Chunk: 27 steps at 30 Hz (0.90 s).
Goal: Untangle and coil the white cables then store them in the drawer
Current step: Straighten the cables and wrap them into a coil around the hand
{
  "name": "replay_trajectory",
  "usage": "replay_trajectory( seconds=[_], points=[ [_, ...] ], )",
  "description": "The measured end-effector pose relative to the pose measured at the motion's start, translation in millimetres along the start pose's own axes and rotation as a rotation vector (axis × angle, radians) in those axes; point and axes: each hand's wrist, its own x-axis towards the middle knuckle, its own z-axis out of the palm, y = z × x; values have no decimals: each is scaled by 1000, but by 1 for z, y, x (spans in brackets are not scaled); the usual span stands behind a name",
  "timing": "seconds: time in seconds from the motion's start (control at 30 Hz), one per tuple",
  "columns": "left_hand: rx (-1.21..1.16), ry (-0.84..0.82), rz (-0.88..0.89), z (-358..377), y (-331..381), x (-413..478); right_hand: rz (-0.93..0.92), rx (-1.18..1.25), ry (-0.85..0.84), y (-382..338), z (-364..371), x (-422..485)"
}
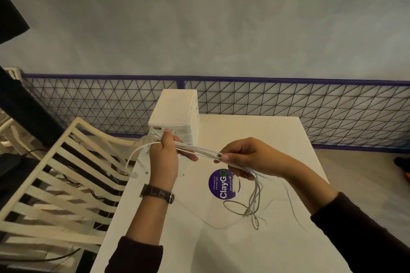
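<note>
A bundle of white cables (200,152) stretches between both hands above the white table (255,250). My left hand (164,159) grips the bundle's left end, where cable ends with plugs loop and hang down past the table's left edge. My right hand (241,159) pinches the bundle further right; beyond it the strands droop onto the table in loose loops. A small white drawer unit (175,113) stands at the table's far left corner, just behind my left hand. Its drawers look closed, though the hand hides part of the front.
A round purple ClayGo sticker (221,185) lies on the table under the hands. A cream slatted chair (60,175) stands close at the table's left side. A purple-framed wire mesh fence (288,99) runs behind the table, below a grey wall.
</note>
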Motion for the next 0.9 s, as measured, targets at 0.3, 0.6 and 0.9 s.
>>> replay_trajectory(
  seconds=[0.3,0.6,0.9],
  points=[
    [-35,72,35,-11,-1,15,31,-109,81,-11,-18,-10],
    [-169,123,132,-14,23,10,-208,-778,386,-56,-63,-38],
    [-249,142,-54,-8,-32,21,-80,-809,377,17,-50,-29]
  ],
)
